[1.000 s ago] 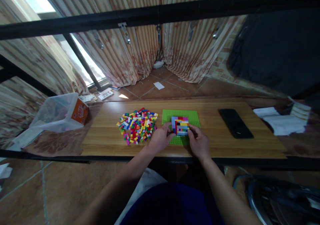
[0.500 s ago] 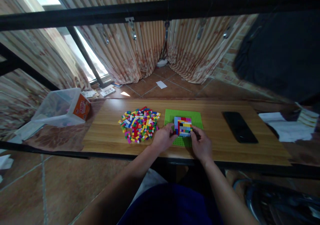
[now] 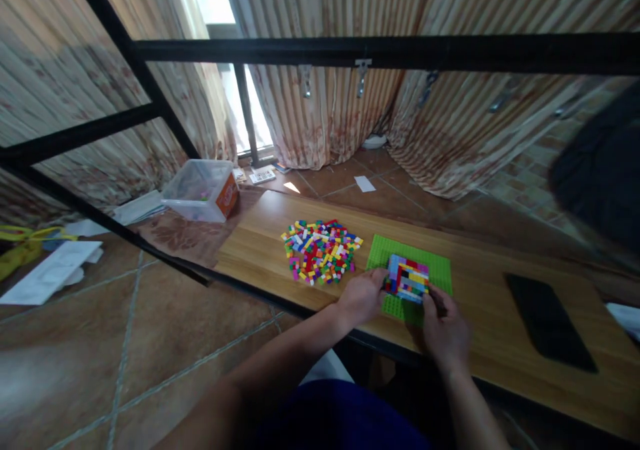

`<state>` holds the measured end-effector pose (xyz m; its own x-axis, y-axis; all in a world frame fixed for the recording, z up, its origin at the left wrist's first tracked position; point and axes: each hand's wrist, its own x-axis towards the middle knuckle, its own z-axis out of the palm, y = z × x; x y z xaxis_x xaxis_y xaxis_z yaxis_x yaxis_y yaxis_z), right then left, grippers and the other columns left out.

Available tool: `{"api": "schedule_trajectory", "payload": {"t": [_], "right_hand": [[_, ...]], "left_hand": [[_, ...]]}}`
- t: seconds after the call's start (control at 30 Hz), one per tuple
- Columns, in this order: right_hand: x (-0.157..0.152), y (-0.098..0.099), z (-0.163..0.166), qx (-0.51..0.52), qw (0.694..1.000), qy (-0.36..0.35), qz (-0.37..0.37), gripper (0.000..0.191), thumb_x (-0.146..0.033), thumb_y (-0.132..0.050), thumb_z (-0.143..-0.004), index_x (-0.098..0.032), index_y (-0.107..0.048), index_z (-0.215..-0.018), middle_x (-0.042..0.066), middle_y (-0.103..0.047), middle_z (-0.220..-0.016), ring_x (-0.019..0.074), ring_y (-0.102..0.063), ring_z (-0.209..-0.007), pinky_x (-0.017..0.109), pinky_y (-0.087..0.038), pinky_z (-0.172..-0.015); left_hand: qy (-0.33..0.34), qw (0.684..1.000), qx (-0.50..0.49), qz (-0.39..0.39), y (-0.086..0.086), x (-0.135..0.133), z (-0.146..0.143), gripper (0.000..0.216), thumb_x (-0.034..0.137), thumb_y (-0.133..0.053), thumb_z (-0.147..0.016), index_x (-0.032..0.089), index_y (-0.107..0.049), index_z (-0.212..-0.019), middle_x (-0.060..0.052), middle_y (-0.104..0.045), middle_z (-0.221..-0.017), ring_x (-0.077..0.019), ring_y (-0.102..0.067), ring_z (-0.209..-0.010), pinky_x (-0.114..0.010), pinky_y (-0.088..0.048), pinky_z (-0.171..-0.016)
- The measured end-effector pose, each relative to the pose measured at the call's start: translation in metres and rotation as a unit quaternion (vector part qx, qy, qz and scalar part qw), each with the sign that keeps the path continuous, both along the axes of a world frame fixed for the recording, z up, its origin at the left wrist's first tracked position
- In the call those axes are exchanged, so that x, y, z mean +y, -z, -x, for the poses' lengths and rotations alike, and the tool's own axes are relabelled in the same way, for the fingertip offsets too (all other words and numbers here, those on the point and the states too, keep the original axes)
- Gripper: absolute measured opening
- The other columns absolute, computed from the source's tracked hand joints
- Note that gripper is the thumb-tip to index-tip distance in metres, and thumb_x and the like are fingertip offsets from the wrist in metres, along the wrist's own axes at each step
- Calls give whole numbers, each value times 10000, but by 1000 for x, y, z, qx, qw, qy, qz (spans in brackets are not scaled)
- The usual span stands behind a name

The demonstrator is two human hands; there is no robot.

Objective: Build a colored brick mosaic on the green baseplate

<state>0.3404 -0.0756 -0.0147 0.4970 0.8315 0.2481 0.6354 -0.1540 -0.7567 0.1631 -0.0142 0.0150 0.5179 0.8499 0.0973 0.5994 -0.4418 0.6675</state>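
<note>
With the brick build as the clock's centre, the wearer's dark blue garment point(image 3: 340, 417) lies nearest, toward 6 o'clock. The right hand point(image 3: 447, 327) comes in from between 4 and 5, its thumb and fingers pinching the near right corner of the multicoloured brick build point(image 3: 409, 278); the left hand point(image 3: 363, 297), between 8 and 9, grips the left edge between thumb and fingers. The build is over the green studded baseplate point(image 3: 390, 245); whether it rests on it or is raised slightly, I cannot tell. On the wood-grain tabletop point(image 3: 480, 290), a flat black slab point(image 3: 550, 323) lies toward 4 and a heap of loose toy bricks point(image 3: 323, 253) toward 10. Farther toward 10 stands a clear plastic bin point(image 3: 195, 193) with an orange label; a white sheet point(image 3: 365, 183) lies on the floor toward 11, and striped curtains point(image 3: 325, 117) hang beyond.
</note>
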Motion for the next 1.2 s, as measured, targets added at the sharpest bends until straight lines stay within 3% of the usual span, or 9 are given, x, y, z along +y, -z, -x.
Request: {"api": "schedule_trajectory", "payload": {"t": [0.13,0.27,0.43,0.53,0.73,0.97,1.2], "right_hand": [[0,-1,0,-10,1000,6,17,475,-477,-460,-857,-161,-646,-1158,139,-685,-1120,274,-644,-995,418,-479,-873],[-1,-3,0,-17,999,9,32,482,-479,-453,-855,-167,-642,-1170,134,-679,-1136,278,-636,-1017,420,-475,-885],[-1,-3,0,-32,999,11,35,496,-491,-447,-852,-166,-647,-1169,130,-686,-1118,287,-642,-1000,428,-480,-873],[-1,-3,0,-36,999,13,35,492,-487,-449,-849,-165,-652,-1162,130,-686,-1122,287,-644,-995,426,-482,-870],[-1,-4,2,-31,999,9,27,494,-487,-442,-855,-159,-649,-1160,136,-680,-1127,280,-640,-1005,419,-478,-881],[0,-2,2,-14,1000,4,17,499,-497,-448,-851,-150,-647,-1150,140,-680,-1126,268,-638,-1006,407,-476,-892],[1,-2,3,-13,1000,5,20,513,-510,-437,-848,-154,-645,-1154,139,-681,-1121,265,-639,-1001,406,-478,-889]], "left_hand": [[-2,999,-49,-22,-1,-20,17,417,156,-505,-829,176,-471,-1243,-90,-596,-1109,-201,-602,-961,-315,-516,-843],[-29,998,-53,-31,-4,-32,49,341,154,-497,-835,166,-526,-1175,-84,-597,-1032,-196,-598,-899,-317,-513,-801],[-118,991,-33,-53,-5,-27,92,248,158,-487,-861,190,-573,-1092,-63,-612,-962,-185,-599,-876,-306,-499,-787],[-148,986,-24,-80,-6,-19,103,247,155,-486,-867,191,-582,-1092,-71,-617,-1000,-194,-595,-933,-319,-495,-828],[-92,983,62,-146,-11,6,79,270,201,-543,-856,194,-598,-1120,-93,-568,-1113,-231,-541,-1034,-382,-455,-917],[-58,964,198,-170,-12,32,50,131,252,-573,-850,173,-652,-918,-103,-560,-1099,-260,-520,-1012,-414,-449,-860],[-52,979,145,-136,-15,26,52,151,175,-543,-850,171,-586,-994,-91,-591,-1087,-225,-544,-1021,-366,-437,-909]]}}
